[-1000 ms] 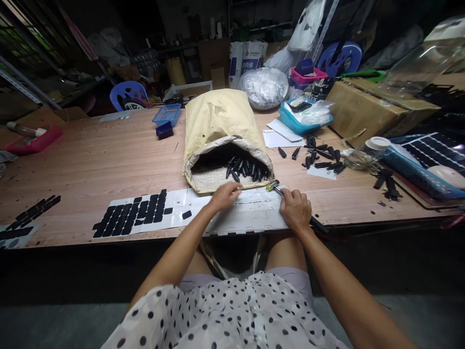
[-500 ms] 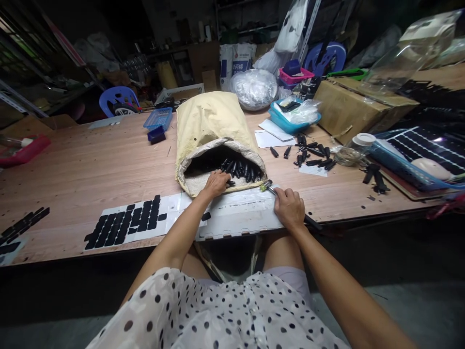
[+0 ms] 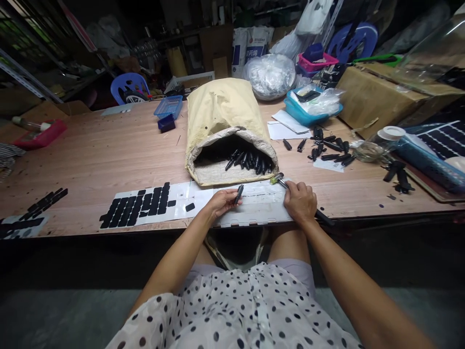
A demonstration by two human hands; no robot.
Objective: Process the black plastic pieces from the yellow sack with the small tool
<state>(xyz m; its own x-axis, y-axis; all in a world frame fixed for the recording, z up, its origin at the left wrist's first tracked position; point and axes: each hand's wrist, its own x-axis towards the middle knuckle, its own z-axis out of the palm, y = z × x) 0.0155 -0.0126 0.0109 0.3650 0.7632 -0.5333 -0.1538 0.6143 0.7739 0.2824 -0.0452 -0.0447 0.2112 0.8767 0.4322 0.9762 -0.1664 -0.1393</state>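
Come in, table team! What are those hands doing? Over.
Left hand: pinching one small black part. Right hand: gripping hammer. Yellow sack: open just beyond, more black parts inside.

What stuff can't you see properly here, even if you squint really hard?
All in the head view:
- Deep inside the yellow sack: dark shadow and cloth hide how many black pieces there are.
- Part of the tool's handle: the right hand covers it.
- Part of the held black piece: the left hand's fingers hide it.
- The blue basket's far end: cut off by the right edge.
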